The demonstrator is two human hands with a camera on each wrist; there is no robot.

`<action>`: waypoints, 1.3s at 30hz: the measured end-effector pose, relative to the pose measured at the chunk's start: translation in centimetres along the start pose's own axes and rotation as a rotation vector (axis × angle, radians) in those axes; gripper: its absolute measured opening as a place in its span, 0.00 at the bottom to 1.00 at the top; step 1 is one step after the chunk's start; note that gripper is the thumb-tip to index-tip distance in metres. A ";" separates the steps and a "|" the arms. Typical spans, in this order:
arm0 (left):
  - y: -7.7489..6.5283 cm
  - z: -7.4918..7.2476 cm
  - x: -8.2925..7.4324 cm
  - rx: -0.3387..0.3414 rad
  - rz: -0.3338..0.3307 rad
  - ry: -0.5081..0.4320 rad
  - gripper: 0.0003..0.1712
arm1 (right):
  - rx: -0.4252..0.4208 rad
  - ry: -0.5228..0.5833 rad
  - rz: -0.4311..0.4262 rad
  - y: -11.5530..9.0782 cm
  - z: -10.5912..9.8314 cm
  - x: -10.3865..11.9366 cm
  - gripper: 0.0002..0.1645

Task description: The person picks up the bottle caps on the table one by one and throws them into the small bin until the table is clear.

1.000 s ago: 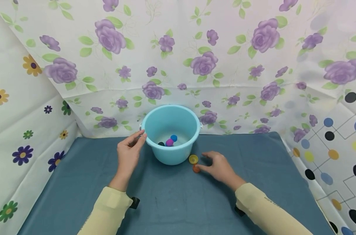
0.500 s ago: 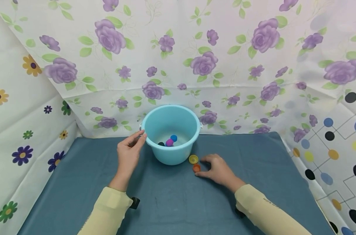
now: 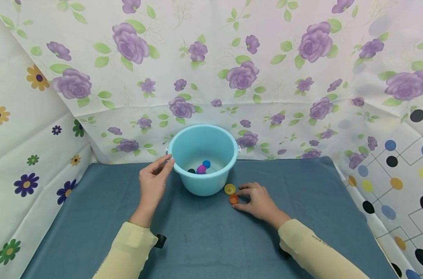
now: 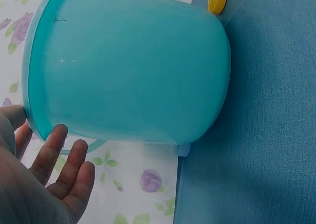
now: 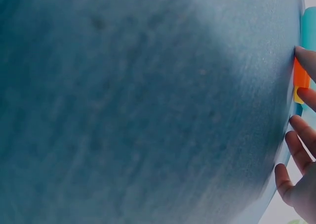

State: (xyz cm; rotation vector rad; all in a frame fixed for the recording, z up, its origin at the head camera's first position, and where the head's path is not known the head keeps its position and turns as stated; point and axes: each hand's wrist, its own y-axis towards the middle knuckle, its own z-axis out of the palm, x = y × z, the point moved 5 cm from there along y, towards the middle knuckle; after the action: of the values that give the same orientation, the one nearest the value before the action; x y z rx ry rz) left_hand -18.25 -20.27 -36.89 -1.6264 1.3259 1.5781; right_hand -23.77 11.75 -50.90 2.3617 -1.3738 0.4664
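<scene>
A light blue plastic bucket (image 3: 204,184) stands upright at the back of the table. My left hand (image 3: 153,182) holds its left rim between thumb and forefinger; in the left wrist view the other fingers spread loosely beside the wall. An orange bottle cap (image 3: 234,199) lies on the cloth, hollow side up, right of the bucket's base. Thumb and forefinger of my right hand (image 3: 258,199) pinch it from front and back. Just behind it, close to the bucket, is a yellow bottle cap (image 3: 229,189).
Inside the bucket lie a blue cap (image 3: 206,164), a purple piece (image 3: 201,169) and a partly hidden black piece (image 3: 191,171). A blue-grey cloth (image 3: 197,240) covers the table. Behind the bucket hangs a flowered curtain (image 3: 211,58).
My right hand's thumb has shifted from over the orange cap to its near side, and the forefinger has come in to its far side. The left hand and bucket stay put.
</scene>
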 end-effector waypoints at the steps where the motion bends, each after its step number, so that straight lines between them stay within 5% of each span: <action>1: 0.0 0.0 0.0 0.000 0.000 -0.001 0.16 | 0.003 0.002 -0.001 0.0 0.0 0.0 0.23; 18: -0.1 0.0 0.2 0.002 -0.001 -0.013 0.16 | 0.017 0.027 0.006 -0.3 0.2 -0.3 0.20; 28: 0.1 0.0 -0.1 -0.002 0.019 -0.024 0.17 | -0.037 0.130 -0.015 0.1 -0.9 -1.3 0.19; 39: 0.1 0.1 0.1 -0.006 0.013 -0.029 0.16 | -0.056 0.164 0.137 0.8 -4.0 -2.7 0.19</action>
State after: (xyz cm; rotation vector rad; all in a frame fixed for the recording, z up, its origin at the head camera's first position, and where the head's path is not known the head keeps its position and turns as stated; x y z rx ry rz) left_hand -18.35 -20.24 -36.94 -1.5951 1.3205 1.6096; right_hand -26.12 15.23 -48.52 2.1419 -1.4575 0.6359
